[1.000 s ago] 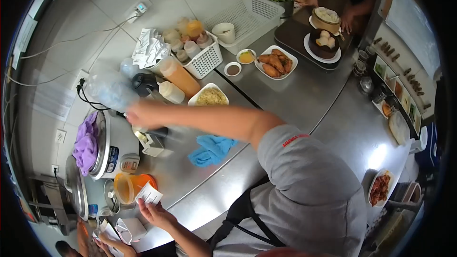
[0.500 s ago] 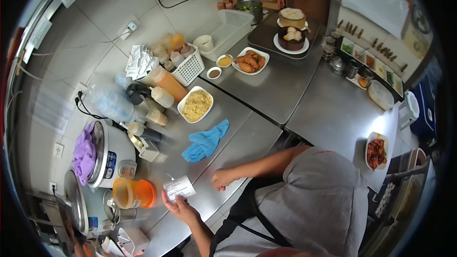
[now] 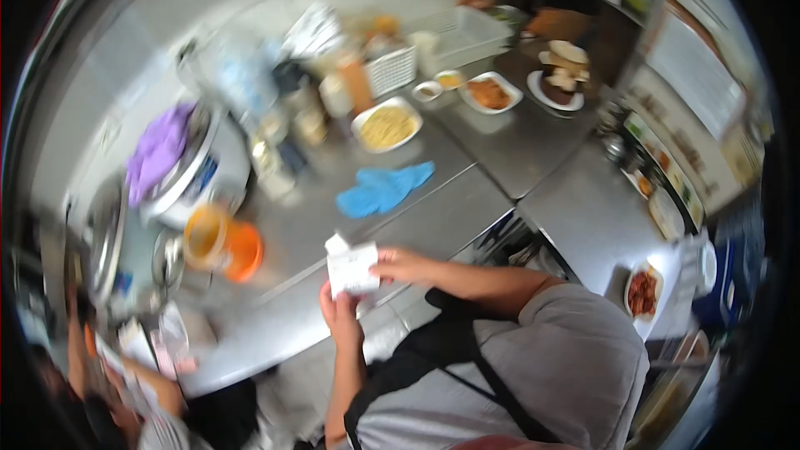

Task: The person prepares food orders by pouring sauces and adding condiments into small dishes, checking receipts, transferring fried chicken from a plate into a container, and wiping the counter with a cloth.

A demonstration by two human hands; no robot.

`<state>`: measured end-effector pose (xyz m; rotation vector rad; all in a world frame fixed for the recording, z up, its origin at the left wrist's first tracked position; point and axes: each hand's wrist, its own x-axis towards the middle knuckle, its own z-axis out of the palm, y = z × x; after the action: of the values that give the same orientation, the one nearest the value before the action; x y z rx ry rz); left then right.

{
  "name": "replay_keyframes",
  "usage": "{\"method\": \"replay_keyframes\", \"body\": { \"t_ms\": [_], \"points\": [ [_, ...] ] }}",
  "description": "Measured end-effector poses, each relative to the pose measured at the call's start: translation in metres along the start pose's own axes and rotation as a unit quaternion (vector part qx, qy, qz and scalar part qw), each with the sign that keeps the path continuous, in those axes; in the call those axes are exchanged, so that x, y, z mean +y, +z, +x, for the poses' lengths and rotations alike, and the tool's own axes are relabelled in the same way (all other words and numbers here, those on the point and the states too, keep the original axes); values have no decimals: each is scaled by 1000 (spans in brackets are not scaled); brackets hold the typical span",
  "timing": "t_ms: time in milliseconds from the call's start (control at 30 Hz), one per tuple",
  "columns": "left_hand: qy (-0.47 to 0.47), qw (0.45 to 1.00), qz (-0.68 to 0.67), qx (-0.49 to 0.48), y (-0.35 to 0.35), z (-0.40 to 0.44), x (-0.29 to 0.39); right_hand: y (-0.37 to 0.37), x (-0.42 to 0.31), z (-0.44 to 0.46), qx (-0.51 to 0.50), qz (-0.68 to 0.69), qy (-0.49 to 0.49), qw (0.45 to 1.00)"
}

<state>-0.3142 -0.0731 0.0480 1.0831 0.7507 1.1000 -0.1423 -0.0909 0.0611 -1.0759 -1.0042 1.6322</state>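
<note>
Both hands hold a small white paper slip (image 3: pixel 353 270) over the front edge of the steel counter. My left hand (image 3: pixel 340 310) grips its lower left side with closed fingers. At the slip's right edge, my right hand (image 3: pixel 398 266) pinches the paper. Print shows on the slip but is too blurred to read. Just beyond the hands, a crumpled blue cloth (image 3: pixel 383 189) lies on the counter. Behind the cloth is a white bowl of fried rice (image 3: pixel 388 126). An orange plastic container (image 3: pixel 242 252) stands to the left of the hands.
A rice cooker (image 3: pixel 218 168) with a purple cloth (image 3: pixel 160 152) stands at left. Bottles and a white basket (image 3: pixel 392 71) line the wall. Fried food on a plate (image 3: pixel 490 93) and bamboo steamers (image 3: pixel 563 75) sit at the back. Other people are at lower left and behind the counter.
My right hand has moved to the slip and taken hold of its edge. The slip is now between both hands. The view has shifted, and a person appears at lower left.
</note>
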Motion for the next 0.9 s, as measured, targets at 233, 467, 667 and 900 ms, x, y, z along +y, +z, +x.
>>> {"method": "replay_keyframes", "body": {
  "t_ms": [233,467,667,900],
  "points": [
    [-173,922,-346,18,-36,-1,21,25,-34,46,-276,-45,102,955],
    [-13,915,-351,197,-49,-48,44,66,-22,93,-468,-171,237,834],
    [54,905,-228,355,-68,-141,74,158,1,77,-561,-218,228,765],
    [126,836,-135,517,-57,-253,105,266,29,34,-699,-240,200,644]
  ]
}}
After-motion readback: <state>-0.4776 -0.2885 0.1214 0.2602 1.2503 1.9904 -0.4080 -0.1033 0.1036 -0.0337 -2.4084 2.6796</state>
